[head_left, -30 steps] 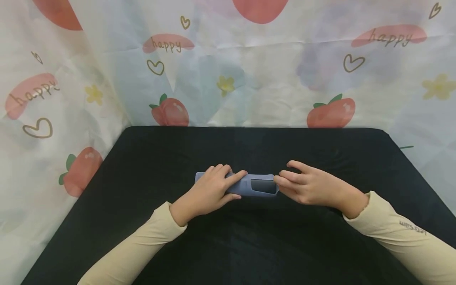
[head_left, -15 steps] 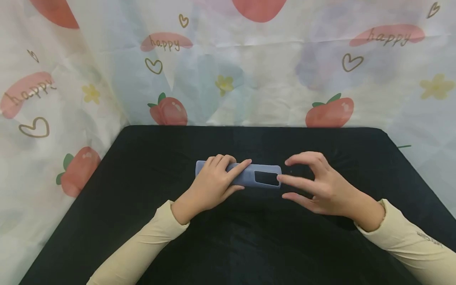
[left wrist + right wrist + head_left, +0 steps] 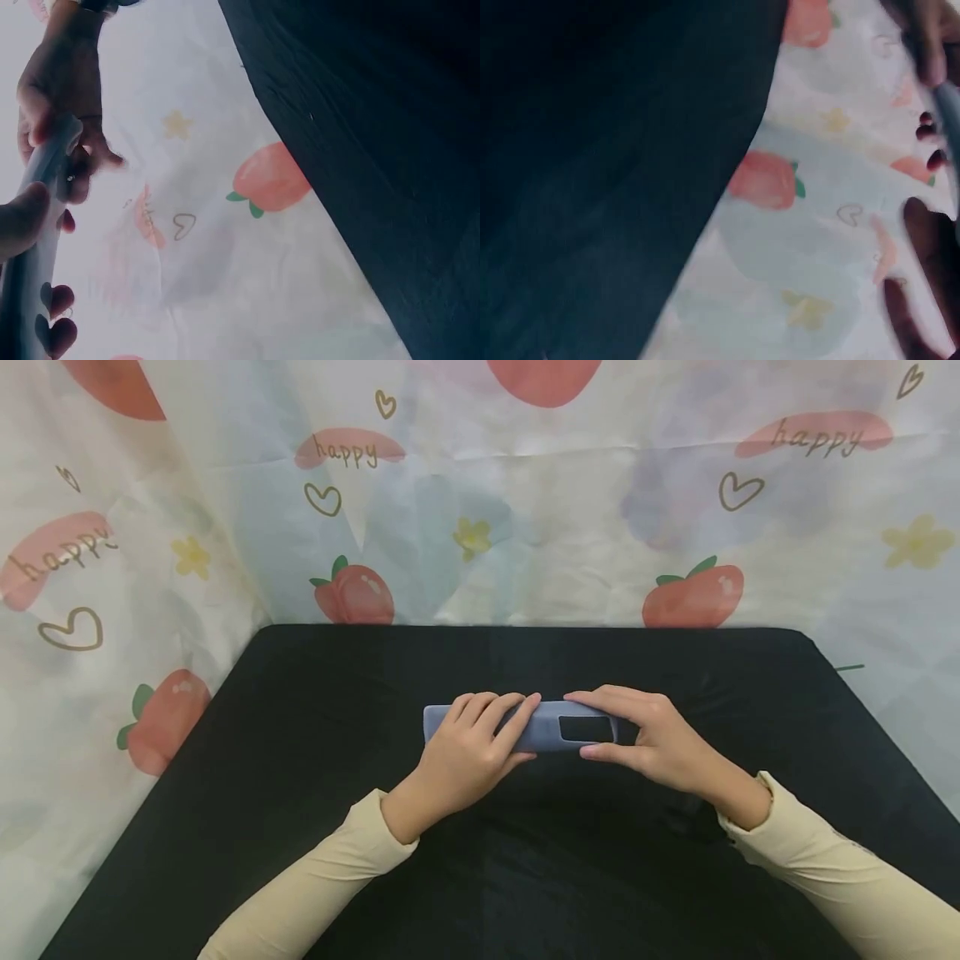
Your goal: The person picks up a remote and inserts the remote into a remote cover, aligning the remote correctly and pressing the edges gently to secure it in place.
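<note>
A long blue-grey case (image 3: pixel 550 731) with a dark rectangular window (image 3: pixel 585 728) near its right end is held level over the table. My left hand (image 3: pixel 461 752) grips its left half, fingers over the far side and thumb along the near side. At the right end, my right hand (image 3: pixel 656 735) pinches the case between fingers on the far edge and thumb on the near edge. The left wrist view shows the case (image 3: pixel 34 251) running toward the right hand (image 3: pixel 64 90). What the case contains cannot be seen.
A black cloth covers the table (image 3: pixel 480 860). Behind it and at the sides hangs a pale curtain (image 3: pixel 555 527) printed with strawberries, hearts and the word happy.
The right hand drew back from the case's end with fingers spread, then came back to hold that end. The case and left hand have shifted slightly right.
</note>
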`<state>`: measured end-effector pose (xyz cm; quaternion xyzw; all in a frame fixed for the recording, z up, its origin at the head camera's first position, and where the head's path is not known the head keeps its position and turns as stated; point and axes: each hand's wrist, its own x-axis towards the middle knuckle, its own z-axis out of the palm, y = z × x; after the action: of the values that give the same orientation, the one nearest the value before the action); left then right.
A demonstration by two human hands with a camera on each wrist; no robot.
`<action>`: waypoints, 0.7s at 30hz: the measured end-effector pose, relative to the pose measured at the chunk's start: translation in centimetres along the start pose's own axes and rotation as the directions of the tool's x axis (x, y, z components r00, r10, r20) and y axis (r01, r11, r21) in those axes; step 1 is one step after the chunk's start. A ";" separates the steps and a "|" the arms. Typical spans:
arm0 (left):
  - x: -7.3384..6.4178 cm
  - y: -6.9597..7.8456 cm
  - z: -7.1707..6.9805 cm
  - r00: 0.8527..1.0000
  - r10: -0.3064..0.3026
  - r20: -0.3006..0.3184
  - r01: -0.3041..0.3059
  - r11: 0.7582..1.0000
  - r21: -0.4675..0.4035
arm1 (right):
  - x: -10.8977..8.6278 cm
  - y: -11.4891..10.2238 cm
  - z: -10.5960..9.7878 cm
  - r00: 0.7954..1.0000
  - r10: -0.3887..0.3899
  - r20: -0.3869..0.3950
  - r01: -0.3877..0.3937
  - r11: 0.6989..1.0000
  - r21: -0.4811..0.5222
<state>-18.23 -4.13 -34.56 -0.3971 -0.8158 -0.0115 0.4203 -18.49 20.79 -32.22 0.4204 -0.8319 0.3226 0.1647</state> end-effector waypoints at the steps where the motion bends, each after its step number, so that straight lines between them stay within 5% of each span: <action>1: 0.0 0.1 0.0 1.000 0.005 -0.008 -0.004 1.000 0.005 | 0.0 0.0 0.0 1.000 0.010 -0.005 -0.010 0.999 0.045; 5: 0.0 0.2 0.1 1.000 0.006 -0.013 -0.006 1.000 -0.010 | 0.1 0.0 0.0 1.000 -0.004 -0.012 0.005 0.997 0.075; 13: -0.3 0.2 0.3 0.997 -0.053 0.048 0.058 0.992 -0.115 | 0.1 -0.4 -0.5 0.990 -0.139 -0.019 0.137 0.987 -0.088; 21: -0.6 0.1 0.2 0.994 -0.064 0.085 0.077 0.984 -0.163 | 0.1 0.2 -0.8 0.902 -0.381 -0.203 0.399 0.916 0.052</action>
<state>-18.11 -4.34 -35.12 -0.4017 -0.8417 -0.0786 0.3522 -18.75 21.34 -31.67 0.5530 -0.6958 0.3594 0.2843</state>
